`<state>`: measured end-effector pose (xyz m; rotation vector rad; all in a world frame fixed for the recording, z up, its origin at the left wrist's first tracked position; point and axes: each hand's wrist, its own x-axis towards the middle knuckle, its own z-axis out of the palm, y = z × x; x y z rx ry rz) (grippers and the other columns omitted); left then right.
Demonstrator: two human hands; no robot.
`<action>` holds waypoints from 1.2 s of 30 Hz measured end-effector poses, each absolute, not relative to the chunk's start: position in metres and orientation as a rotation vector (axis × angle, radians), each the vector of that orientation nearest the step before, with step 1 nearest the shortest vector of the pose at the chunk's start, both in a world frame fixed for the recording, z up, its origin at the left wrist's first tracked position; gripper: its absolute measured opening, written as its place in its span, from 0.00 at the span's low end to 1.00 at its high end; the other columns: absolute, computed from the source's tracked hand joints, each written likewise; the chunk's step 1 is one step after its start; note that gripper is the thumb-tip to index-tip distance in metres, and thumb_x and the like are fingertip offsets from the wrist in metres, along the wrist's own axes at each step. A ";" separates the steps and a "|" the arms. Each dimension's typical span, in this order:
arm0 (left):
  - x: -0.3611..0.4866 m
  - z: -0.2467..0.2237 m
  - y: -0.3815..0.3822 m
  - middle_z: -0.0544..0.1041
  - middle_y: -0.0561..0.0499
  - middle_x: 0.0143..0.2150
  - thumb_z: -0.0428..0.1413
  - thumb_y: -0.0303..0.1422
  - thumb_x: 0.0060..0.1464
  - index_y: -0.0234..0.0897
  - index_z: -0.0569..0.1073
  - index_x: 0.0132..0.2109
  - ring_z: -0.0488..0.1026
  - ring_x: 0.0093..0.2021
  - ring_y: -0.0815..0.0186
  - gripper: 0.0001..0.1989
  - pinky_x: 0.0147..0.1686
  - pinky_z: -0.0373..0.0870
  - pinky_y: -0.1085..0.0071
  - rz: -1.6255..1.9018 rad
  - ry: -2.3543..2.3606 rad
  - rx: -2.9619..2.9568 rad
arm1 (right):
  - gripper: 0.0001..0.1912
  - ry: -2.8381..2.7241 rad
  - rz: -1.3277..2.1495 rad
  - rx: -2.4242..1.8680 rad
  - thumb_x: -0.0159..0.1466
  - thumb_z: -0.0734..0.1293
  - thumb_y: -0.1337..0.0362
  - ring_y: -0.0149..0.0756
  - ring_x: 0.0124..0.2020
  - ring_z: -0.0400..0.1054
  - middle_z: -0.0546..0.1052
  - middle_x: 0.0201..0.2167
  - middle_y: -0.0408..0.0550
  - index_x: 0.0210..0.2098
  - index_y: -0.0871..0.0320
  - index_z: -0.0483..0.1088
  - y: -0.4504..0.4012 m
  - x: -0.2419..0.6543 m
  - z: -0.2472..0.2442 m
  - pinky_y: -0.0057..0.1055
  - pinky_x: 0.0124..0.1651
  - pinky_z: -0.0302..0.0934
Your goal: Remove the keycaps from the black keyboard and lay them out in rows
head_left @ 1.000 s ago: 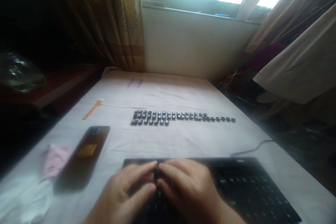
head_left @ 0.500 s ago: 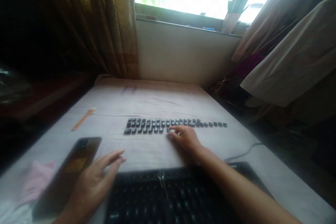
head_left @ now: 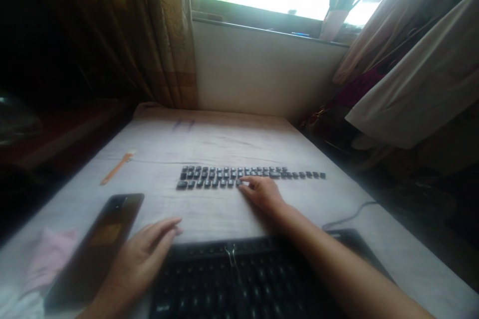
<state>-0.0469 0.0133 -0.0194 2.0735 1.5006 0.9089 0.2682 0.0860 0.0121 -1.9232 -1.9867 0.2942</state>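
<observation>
Black keycaps (head_left: 223, 175) lie in rows on the pale cloth. At the right end of the nearest row, my right hand (head_left: 264, 192) has its thumb and index finger closed on a single keycap (head_left: 238, 183), which sits beside the others. My left hand (head_left: 144, 250) hovers between the phone and the keyboard, holding nothing, its thumb and fingers a little apart. Below both hands lies a black keyboard (head_left: 209, 279), partly covered by my right forearm. A thin metal wire tool (head_left: 231, 255) rests on its upper part.
A dark phone (head_left: 112, 232) lies at the left, near a pink cloth (head_left: 52, 254). Farther back is an orange-handled brush (head_left: 118, 167). A cable (head_left: 352, 218) runs off to the right. Curtain, wall and window stand behind the cloth-covered surface (head_left: 224, 134).
My right hand has moved the keycap slightly left, closer to its row. My left hand has shifted slightly right, and its fingers are closer together. The camera view has tilted a little.
</observation>
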 end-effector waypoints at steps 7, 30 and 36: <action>-0.046 -0.020 0.014 0.85 0.53 0.41 0.54 0.44 0.60 0.47 0.78 0.49 0.82 0.45 0.58 0.15 0.48 0.78 0.65 0.912 1.508 2.090 | 0.14 -2.019 0.296 -1.925 0.64 0.68 0.61 0.40 0.35 0.78 0.84 0.34 0.47 0.48 0.52 0.79 0.086 0.268 0.013 0.32 0.41 0.67; -0.039 -0.017 0.014 0.85 0.54 0.37 0.53 0.45 0.57 0.47 0.80 0.45 0.83 0.39 0.59 0.15 0.42 0.80 0.64 1.018 1.519 2.095 | 0.15 -2.081 0.248 -1.931 0.64 0.68 0.61 0.42 0.38 0.78 0.84 0.37 0.49 0.50 0.53 0.78 0.087 0.269 0.011 0.34 0.44 0.67; -0.039 -0.015 0.013 0.85 0.53 0.37 0.54 0.44 0.57 0.46 0.80 0.44 0.83 0.39 0.59 0.14 0.42 0.80 0.65 1.022 1.509 2.100 | 0.15 -2.072 0.224 -1.892 0.63 0.68 0.63 0.42 0.35 0.78 0.84 0.35 0.49 0.49 0.53 0.78 0.087 0.270 0.007 0.34 0.42 0.68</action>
